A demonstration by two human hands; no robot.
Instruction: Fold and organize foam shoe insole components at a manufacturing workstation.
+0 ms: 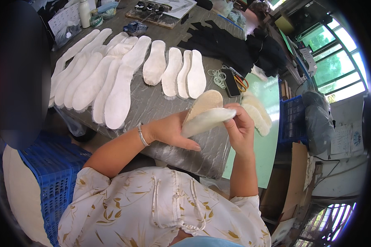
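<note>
A pair of insoles is held over the near edge of the table. One is beige and flat-faced [205,105]; in front of it is a white fluffy insole [208,122]. My left hand [173,131], with a bangle at the wrist, supports both at their lower left end, its thumb outside and the other fingers mostly hidden behind them. At the opposite end, my right hand [240,128] pinches the fluffy insole's tip between thumb and fingers. The two insoles spread apart toward the right. Several white insoles [154,61] lie in rows beyond my hands.
On the grey-covered table [152,105] lie a phone [231,84], orange-handled scissors [241,83], white cord [217,78] and black cloth [218,43]. More fluffy insoles [255,113] rest on a green board [257,158] at right. Blue crates [55,193] stand at lower left.
</note>
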